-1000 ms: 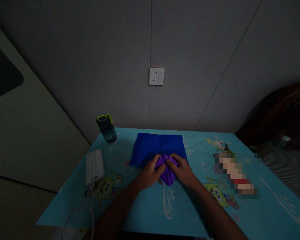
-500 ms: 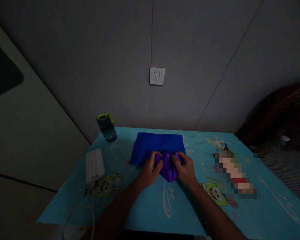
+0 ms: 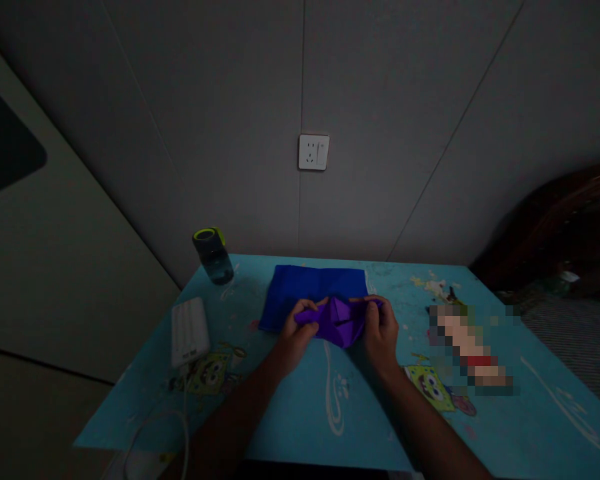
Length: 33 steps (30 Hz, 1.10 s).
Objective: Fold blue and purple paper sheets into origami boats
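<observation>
Paper [image 3: 343, 328], purple and folded, is now spread wider than one second ago, so its folds seem to be opening out. Left hand [image 3: 295, 338] and right hand [image 3: 382, 338] each pinch one side, over the table [image 3: 300, 427]. Blue sheet [image 3: 313, 283] lies behind, partly hidden; power bank [image 3: 190, 330] and water bottle [image 3: 215, 260] are apart, blocking nothing.

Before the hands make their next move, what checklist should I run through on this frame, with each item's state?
1. Left hand gripping the folded purple paper: ok, at its left end.
2. Right hand gripping it: ok, at its right end.
3. Paper lying flat: not ok, visibly creased and folded.
4. Hands off the blue sheet: cannot tell, they overlap it in view.
5. Bottle clear of both hands: ok.
6. White cable clear of left forearm: cannot tell.
</observation>
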{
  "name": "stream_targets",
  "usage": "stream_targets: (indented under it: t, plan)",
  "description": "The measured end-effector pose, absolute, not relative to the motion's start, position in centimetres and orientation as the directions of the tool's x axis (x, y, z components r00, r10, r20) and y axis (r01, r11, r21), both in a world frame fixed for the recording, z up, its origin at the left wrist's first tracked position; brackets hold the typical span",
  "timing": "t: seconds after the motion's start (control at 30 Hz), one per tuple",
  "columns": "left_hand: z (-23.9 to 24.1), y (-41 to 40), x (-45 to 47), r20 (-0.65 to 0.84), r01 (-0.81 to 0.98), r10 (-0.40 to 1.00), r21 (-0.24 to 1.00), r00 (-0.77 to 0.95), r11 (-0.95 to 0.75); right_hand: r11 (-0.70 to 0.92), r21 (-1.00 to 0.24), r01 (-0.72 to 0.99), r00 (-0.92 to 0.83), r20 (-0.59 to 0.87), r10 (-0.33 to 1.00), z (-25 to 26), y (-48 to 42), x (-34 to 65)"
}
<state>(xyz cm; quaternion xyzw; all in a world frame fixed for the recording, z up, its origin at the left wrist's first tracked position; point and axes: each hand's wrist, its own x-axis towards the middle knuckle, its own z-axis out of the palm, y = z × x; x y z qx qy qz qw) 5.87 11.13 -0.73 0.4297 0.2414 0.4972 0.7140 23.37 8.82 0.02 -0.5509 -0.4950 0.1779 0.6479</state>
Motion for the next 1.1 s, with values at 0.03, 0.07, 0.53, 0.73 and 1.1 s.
stream_targets:
  t: [0.03,0.07,0.53,0.73,1.1]
  plan:
    - [-0.6,11.2,5.7,0.066,-0.483,0.910,0.862,0.410,0.155,0.337,-0.879,0.336,0.450,0.465,0.762,0.1,8.7,23.4]
    - [-0.4,11.3,5.6,0.044,-0.456,0.899,0.872,0.435,0.179,0.345,-0.870,0.353,0.457,0.481,0.748,0.1,8.7,23.5]
    - [1.2,11.5,3.4,-0.205,-0.142,0.609,0.870,0.767,0.472,0.423,-0.900,0.103,0.245,0.435,0.866,0.2,8.7,24.4]
    - [0.8,10.8,4.1,-0.170,-0.113,0.581,0.901,0.796,0.419,0.427,-0.904,0.003,0.127,0.424,0.897,0.3,8.3,23.3]
    - [-0.4,12.0,5.5,-0.210,-0.379,0.928,0.867,0.308,0.322,0.244,-0.964,0.106,-0.035,0.241,0.970,-0.7,9.2,22.8]
